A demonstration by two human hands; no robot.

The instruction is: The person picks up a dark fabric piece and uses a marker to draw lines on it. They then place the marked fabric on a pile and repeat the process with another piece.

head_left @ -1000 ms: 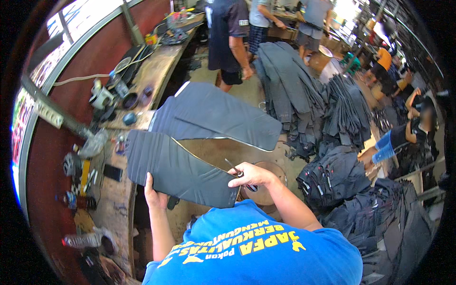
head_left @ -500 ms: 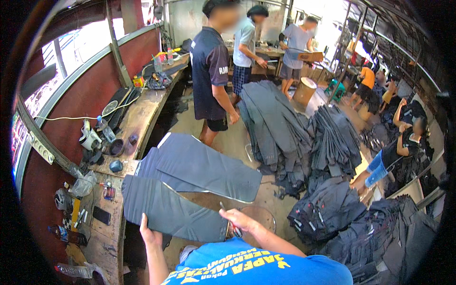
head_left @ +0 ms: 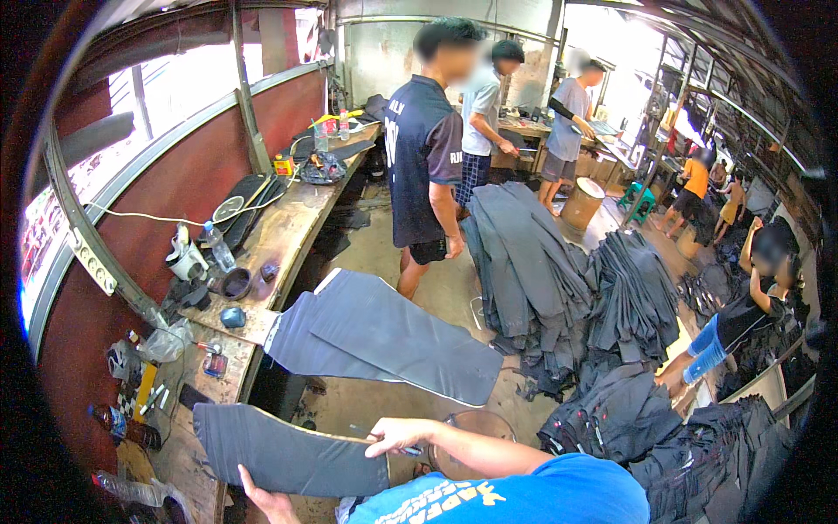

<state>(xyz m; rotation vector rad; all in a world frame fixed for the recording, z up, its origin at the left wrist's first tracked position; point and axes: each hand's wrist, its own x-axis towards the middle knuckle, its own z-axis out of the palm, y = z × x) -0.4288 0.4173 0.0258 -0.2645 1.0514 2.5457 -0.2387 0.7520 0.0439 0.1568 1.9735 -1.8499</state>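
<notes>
Since a second ago my view has tilted up, so the dark fabric panel (head_left: 288, 454) now sits at 7 o'clock, overhanging the counter (head_left: 279, 236). My left hand (head_left: 271, 504) holds its lower edge from beneath; right hand (head_left: 393, 434) pinches its top edge, fingers curled over something thin.

Daylit workshop: red wall (head_left: 188, 188), wooden bench (head_left: 284, 231).

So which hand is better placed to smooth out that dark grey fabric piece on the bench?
Probably the right hand: it rests on top of the dark grey fabric piece at its upper edge, while the left hand is at its lower edge, partly beneath it.
</notes>
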